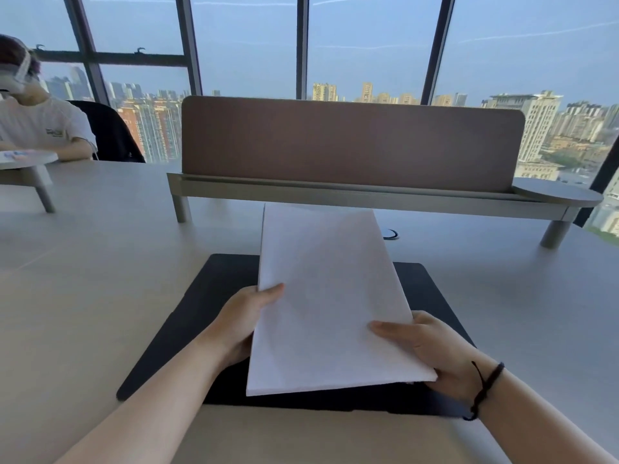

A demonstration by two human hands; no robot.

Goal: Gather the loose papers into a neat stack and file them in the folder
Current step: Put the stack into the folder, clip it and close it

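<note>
A stack of white papers [326, 296] is held lifted and tilted over a black folder [207, 303] that lies open and flat on the desk. My left hand [246, 316] grips the stack's left edge, thumb on top and fingers hidden underneath. At the lower right corner my right hand [428, 349] grips the stack, thumb lying across the top sheet. The sheets look squared together. Most of the folder's middle is hidden behind the papers.
A brown divider panel [351, 142] on a raised shelf [368, 195] crosses the desk behind the folder. A round cable port [390, 234] sits just past the papers. Another person [37, 122] sits at the far left. The pale desk [100, 262] spreads on both sides.
</note>
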